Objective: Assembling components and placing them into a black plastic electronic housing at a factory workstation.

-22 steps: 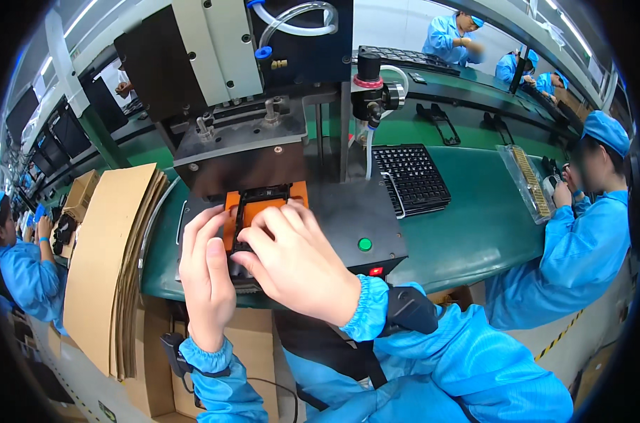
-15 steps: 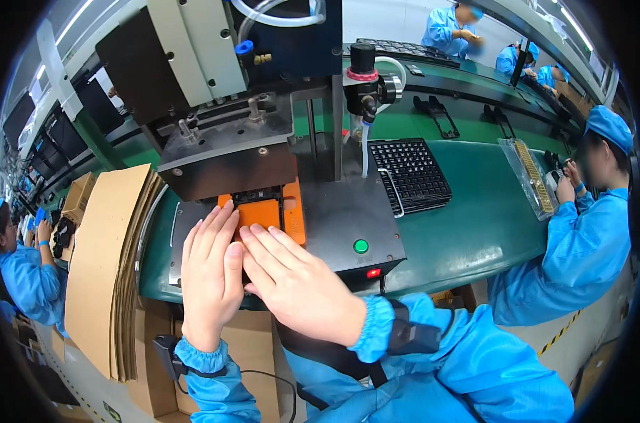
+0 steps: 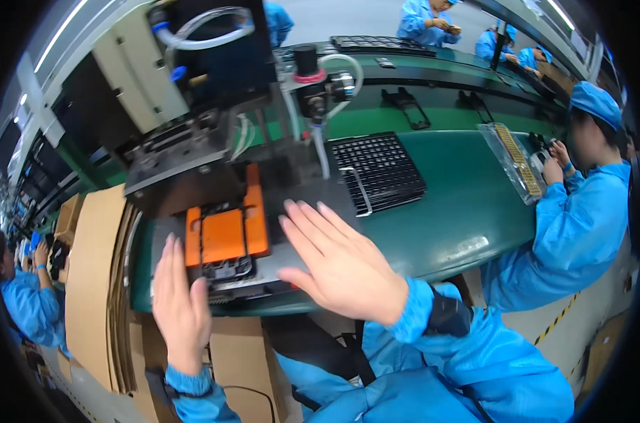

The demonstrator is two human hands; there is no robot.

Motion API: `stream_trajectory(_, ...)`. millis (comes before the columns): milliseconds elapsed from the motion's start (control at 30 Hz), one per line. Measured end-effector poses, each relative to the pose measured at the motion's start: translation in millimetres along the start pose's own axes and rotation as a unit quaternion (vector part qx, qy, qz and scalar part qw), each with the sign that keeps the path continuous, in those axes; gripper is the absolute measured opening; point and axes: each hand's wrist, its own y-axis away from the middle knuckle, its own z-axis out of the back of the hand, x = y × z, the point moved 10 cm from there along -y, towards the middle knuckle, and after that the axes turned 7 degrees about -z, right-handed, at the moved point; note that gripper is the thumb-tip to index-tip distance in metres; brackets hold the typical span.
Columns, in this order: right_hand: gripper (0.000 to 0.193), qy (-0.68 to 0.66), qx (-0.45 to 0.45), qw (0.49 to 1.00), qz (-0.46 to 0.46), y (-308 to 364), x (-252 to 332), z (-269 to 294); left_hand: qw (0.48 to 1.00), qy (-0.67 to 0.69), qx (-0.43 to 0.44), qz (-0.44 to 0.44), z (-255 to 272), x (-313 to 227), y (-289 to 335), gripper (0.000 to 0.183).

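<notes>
An orange fixture (image 3: 222,236) lies on the dark base of a press machine (image 3: 186,183), with a thin black frame-like part (image 3: 228,269) set in and around it. My left hand (image 3: 181,303) is at the fixture's left front corner, fingers stretched out and thumb apart, holding nothing. To the fixture's right, my right hand (image 3: 341,264) hovers over the machine's base, its fingers extended and the thumb spread. Nothing is in it either. The press head hangs above the rear of the fixture. My right hand hides part of the base's right side.
A stack of black grid trays (image 3: 380,169) stands right of the machine on the green table (image 3: 468,218). Cardboard sheets (image 3: 94,282) lean at the left. A co-worker (image 3: 559,204) sits at the right, near a bagged yellow strip (image 3: 515,162). Other people work farther back.
My hands have moved apart from over the fixture, the left leftward and the right to the right. The orange fixture and black part now show openly. The whole view has shifted.
</notes>
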Motion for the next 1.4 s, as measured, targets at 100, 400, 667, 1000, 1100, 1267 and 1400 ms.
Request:
stream_trajectory(100, 0.056, 0.042, -0.015, 0.998, -0.042, 35, -16, 29, 0.999, -0.042, -0.011, -0.009, 7, -9, 23, 0.051)
stream_trajectory(400, 0.026, 0.14, -0.179, 0.936, -0.268, -1, -403, 91, 0.994, -0.08, -0.074, 0.024, -14, 2, 23, 0.058)
stream_trajectory(667, 0.034, 0.054, -0.024, 0.915, -0.399, -27, -489, 43, 0.992, -0.064, -0.092, 0.058, -20, 12, 32, 0.064)
stream_trajectory(1000, 0.027, 0.075, -0.109, 0.952, -0.276, 130, -276, 108, 0.986, -0.071, -0.134, 0.065, -21, 26, 41, 0.065)
stream_trajectory(1100, 0.032, 0.055, -0.06, 0.943, -0.321, 158, -245, 88, 0.984, -0.05, -0.155, 0.068, -24, 28, 41, 0.067)
stream_trajectory(1267, 0.025, 0.155, -0.135, 0.958, -0.202, 110, -206, 120, 0.983, -0.063, -0.159, 0.06, -22, 25, 41, 0.065)
stream_trajectory(1400, 0.015, 0.024, -0.032, 0.993, -0.115, 22, -240, 81, 0.984, -0.069, -0.153, 0.056, -20, 23, 41, 0.063)
